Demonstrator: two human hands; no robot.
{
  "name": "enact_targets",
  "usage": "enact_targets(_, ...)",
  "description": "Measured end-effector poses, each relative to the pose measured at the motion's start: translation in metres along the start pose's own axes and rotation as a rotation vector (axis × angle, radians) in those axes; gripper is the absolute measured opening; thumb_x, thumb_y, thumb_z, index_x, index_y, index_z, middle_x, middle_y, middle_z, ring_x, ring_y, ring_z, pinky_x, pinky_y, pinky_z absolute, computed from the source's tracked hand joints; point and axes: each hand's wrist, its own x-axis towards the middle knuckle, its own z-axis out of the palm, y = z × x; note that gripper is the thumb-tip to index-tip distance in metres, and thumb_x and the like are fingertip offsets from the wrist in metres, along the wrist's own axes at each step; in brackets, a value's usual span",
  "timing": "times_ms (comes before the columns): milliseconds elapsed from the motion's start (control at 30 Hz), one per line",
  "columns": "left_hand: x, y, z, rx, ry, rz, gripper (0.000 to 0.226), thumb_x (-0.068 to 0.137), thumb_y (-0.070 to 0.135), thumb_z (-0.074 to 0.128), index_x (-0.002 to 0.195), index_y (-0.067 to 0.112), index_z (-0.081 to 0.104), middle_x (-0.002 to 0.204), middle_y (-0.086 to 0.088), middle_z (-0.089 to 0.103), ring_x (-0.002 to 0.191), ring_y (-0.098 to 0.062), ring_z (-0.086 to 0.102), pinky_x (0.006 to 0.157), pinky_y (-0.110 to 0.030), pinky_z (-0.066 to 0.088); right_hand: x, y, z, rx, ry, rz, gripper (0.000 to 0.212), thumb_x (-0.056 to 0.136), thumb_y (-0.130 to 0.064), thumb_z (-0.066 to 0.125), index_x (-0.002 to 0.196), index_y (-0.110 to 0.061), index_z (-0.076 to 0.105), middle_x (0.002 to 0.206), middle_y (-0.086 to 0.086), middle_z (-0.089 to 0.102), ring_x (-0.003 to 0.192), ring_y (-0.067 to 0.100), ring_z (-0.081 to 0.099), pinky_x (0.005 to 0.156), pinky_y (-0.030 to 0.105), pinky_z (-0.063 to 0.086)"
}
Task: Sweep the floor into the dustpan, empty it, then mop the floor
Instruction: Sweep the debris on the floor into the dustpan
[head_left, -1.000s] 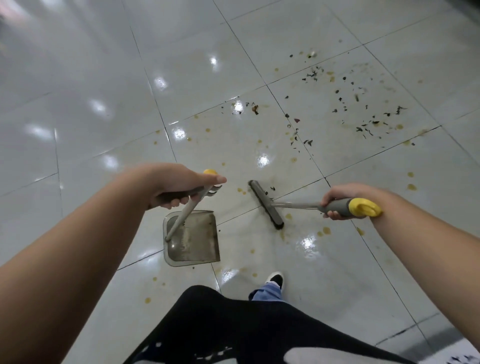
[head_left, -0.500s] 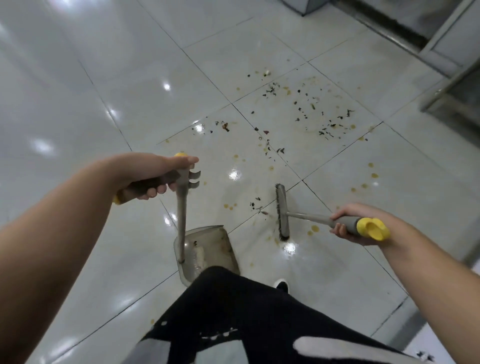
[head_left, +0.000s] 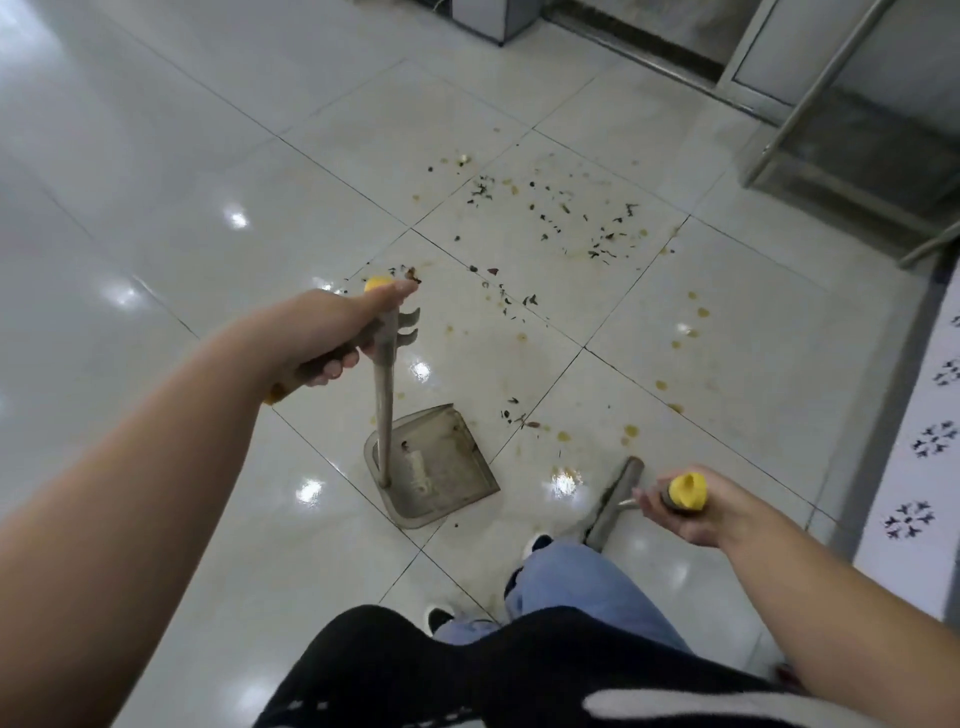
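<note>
Debris (head_left: 558, 218) lies scattered on the floor (head_left: 208, 171) ahead of the dustpan (head_left: 434, 470), beyond its open edge. Left hand (head_left: 327, 332) grasps the dustpan handle; right hand (head_left: 691, 501) loosely holds the broom (head_left: 615, 499), nearer the person's feet, head angled toward the debris.

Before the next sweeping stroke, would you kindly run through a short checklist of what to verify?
1. Left hand grips the dustpan handle: ok.
2. Right hand holds the broom handle: ok.
3. Dustpan rests on the floor: ok, though whether its front lip lies flush, cannot tell.
4. Broom head behind the debris to push it into the pan: not ok, it lies off to the right, near the shoe.
5. Pan's open edge facing the nearest debris: ok.
6. Floor swept: not ok, scattered bits and yellow spots remain.
</note>
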Motion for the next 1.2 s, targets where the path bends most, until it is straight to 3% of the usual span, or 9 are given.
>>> enact_targets(133, 0.025, 0.004, -0.012, -0.004, 0.049, -0.032, 0.069, 0.072, 0.076, 0.047, 0.075, 0.008, 0.056, 0.052, -0.002, 0.042, 0.037, -0.013, 0.035, 0.039, -0.020, 0.030, 0.010, -0.001, 0.032, 0.054, 0.024, -0.044, 0.027, 0.097, -0.003, 0.031, 0.072, 0.000, 0.043, 0.059, 0.016, 0.048, 0.028, 0.017, 0.051, 0.028, 0.018, 0.044)
enact_targets(200, 0.041, 0.007, -0.016, 0.004, 0.057, -0.060, 0.068, 0.071, 0.076, 0.048, 0.074, 0.009, 0.055, 0.053, -0.002, 0.041, 0.039, -0.015, 0.034, 0.040, -0.019, 0.029, 0.024, -0.008, 0.054, 0.089, 0.050, -0.081, 0.029, 0.093, -0.001, 0.032, 0.066, -0.010, 0.040, 0.039, 0.008, 0.045, 0.028, 0.014, 0.046, 0.029, 0.014, 0.041)
enact_targets(333, 0.083, 0.016, -0.027, 0.035, 0.064, -0.100, 0.068, 0.072, 0.076, 0.047, 0.073, 0.008, 0.057, 0.052, -0.001, 0.042, 0.036, -0.012, 0.034, 0.035, -0.017, 0.029, 0.055, -0.020, 0.101, 0.036, 0.028, -0.093, 0.032, 0.091, 0.001, 0.033, 0.062, -0.011, 0.038, 0.030, 0.003, 0.044, 0.022, 0.009, 0.044, 0.030, 0.011, 0.039)
enact_targets(567, 0.148, 0.053, -0.061, 0.060, 0.023, -0.154, 0.069, 0.069, 0.078, 0.047, 0.069, 0.010, 0.057, 0.047, 0.002, 0.042, 0.030, -0.009, 0.035, 0.031, -0.017, 0.030, 0.094, -0.042, 0.183, 0.129, -0.002, 0.043, 0.028, 0.093, 0.008, 0.035, 0.067, 0.001, 0.044, 0.062, 0.015, 0.050, 0.067, 0.024, 0.059, 0.047, 0.020, 0.054)
enact_targets(667, 0.166, 0.067, -0.066, 0.050, 0.001, -0.153, 0.069, 0.064, 0.078, 0.048, 0.068, 0.010, 0.057, 0.048, 0.001, 0.042, 0.029, -0.009, 0.034, 0.030, -0.016, 0.029, 0.102, -0.056, 0.209, 0.115, 0.050, 0.021, 0.034, 0.093, 0.009, 0.029, 0.063, -0.006, 0.037, 0.055, 0.010, 0.040, 0.044, 0.016, 0.049, 0.029, 0.011, 0.040)
enact_targets(767, 0.179, 0.078, -0.072, 0.044, -0.020, -0.146, 0.069, 0.066, 0.078, 0.048, 0.068, 0.009, 0.056, 0.050, 0.001, 0.043, 0.031, -0.009, 0.035, 0.031, -0.017, 0.030, 0.102, -0.073, 0.228, 0.175, 0.034, 0.018, 0.035, 0.093, 0.008, 0.029, 0.064, -0.009, 0.037, 0.052, 0.008, 0.038, 0.024, 0.011, 0.046, 0.030, 0.009, 0.039)
enact_targets(933, 0.198, 0.093, -0.085, 0.047, -0.064, -0.131, 0.072, 0.066, 0.079, 0.046, 0.066, 0.008, 0.059, 0.047, 0.002, 0.043, 0.032, -0.009, 0.036, 0.033, -0.018, 0.031, 0.094, -0.100, 0.268, 0.228, -0.091, 0.012, 0.057, 0.094, 0.004, 0.031, 0.041, -0.003, 0.049, 0.026, 0.004, 0.042, 0.020, 0.009, 0.045, 0.026, 0.012, 0.037)
enact_targets(1033, 0.204, 0.095, -0.092, 0.055, -0.101, -0.137, 0.075, 0.063, 0.081, 0.044, 0.066, 0.008, 0.062, 0.044, 0.003, 0.042, 0.031, -0.011, 0.035, 0.033, -0.017, 0.031, 0.093, -0.124, 0.283, 0.344, -0.123, -0.038, 0.038, 0.096, 0.000, 0.032, 0.059, -0.008, 0.036, 0.037, 0.004, 0.041, 0.021, 0.008, 0.043, 0.028, 0.012, 0.037)
enact_targets(1200, 0.215, 0.085, -0.122, 0.040, -0.152, -0.148, 0.082, 0.055, 0.087, 0.041, 0.065, 0.009, 0.062, 0.040, 0.004, 0.041, 0.033, -0.012, 0.033, 0.035, -0.017, 0.030, 0.093, -0.148, 0.282, 0.563, -0.163, -0.071, 0.029, 0.096, 0.000, 0.030, 0.069, 0.002, 0.040, 0.063, 0.005, 0.036, 0.033, 0.007, 0.044, 0.030, 0.012, 0.038)
